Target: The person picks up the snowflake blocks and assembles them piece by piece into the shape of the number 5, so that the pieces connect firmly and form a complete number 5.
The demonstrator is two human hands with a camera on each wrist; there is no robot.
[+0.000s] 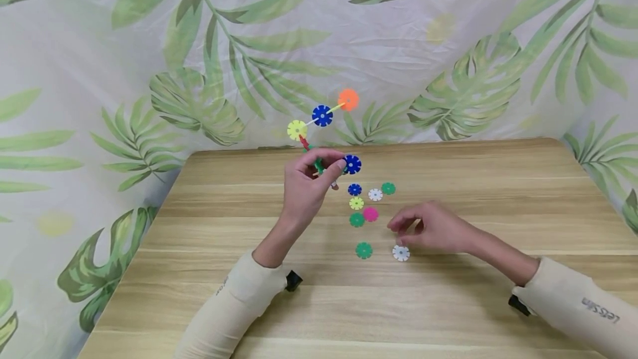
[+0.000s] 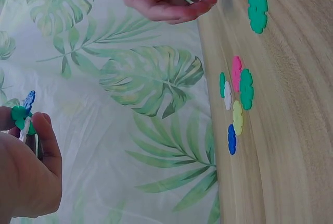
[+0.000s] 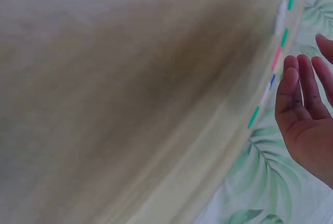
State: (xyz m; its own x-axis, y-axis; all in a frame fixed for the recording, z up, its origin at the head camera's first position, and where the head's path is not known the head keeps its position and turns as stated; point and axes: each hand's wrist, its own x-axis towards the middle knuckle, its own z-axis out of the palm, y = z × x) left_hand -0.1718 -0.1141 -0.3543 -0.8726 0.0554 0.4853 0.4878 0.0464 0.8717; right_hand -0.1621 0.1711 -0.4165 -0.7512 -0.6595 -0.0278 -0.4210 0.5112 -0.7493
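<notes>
My left hand (image 1: 311,184) pinches a chain of notched plastic discs between thumb and fingers, raised over the table. The chain runs up and away through a red disc (image 1: 303,142), a yellow disc (image 1: 297,130) and a blue disc (image 1: 322,116) to an orange disc (image 1: 348,99). Another blue disc (image 1: 352,164) sticks out beyond the thumb tip. In the left wrist view, green, white and blue discs show at the fingertips; the palm hides part of the chain. My right hand (image 1: 436,229) hovers with relaxed, slightly bent fingers just above a white disc (image 1: 401,252), holding nothing.
Loose discs lie on the wooden table (image 1: 224,292): a green one (image 1: 364,250) at the front, then a cluster with a pink disc (image 1: 370,214), a yellow disc (image 1: 356,203), and several green, white and blue ones. A leaf-patterned cloth (image 1: 379,43) hangs behind the table.
</notes>
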